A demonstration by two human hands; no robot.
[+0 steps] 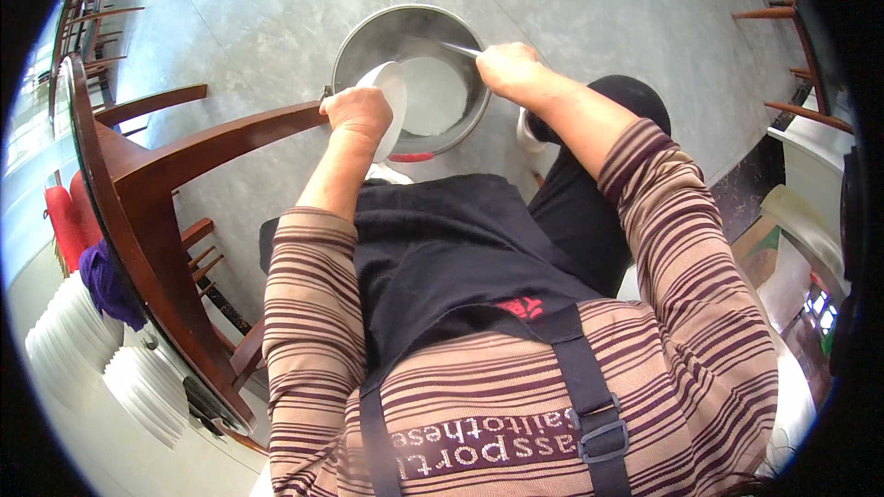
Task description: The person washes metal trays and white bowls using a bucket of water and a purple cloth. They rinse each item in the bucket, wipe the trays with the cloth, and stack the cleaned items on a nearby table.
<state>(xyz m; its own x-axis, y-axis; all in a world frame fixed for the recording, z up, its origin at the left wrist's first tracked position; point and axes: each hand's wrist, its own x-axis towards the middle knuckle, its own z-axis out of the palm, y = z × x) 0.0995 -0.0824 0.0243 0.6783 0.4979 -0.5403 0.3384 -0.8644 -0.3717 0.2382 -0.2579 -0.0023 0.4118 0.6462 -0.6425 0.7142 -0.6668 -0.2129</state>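
Observation:
A deep round metal pot [356, 48] stands on the floor in front of my knees. Inside it lies a pale, whitish round area [434, 98]; whether that is liquid or a dish, I cannot tell. My left hand [357, 114] grips a white dish [391, 100] by its edge, tilted steeply over the pot's left side. In my right hand [507, 70], closed at the pot's right rim, is a thin metal utensil [458, 50] reaching over the pot. Its far end is too blurred to name. A red piece [411, 157] shows at the pot's near rim.
To my left is a round wooden table [124, 235] bearing stacks of white plates [76, 338], a purple cloth [110, 283] and a red object [69, 217]. A wooden chair's curved rail [242, 131] reaches close to the pot. More chairs [794, 14] stand at the far right.

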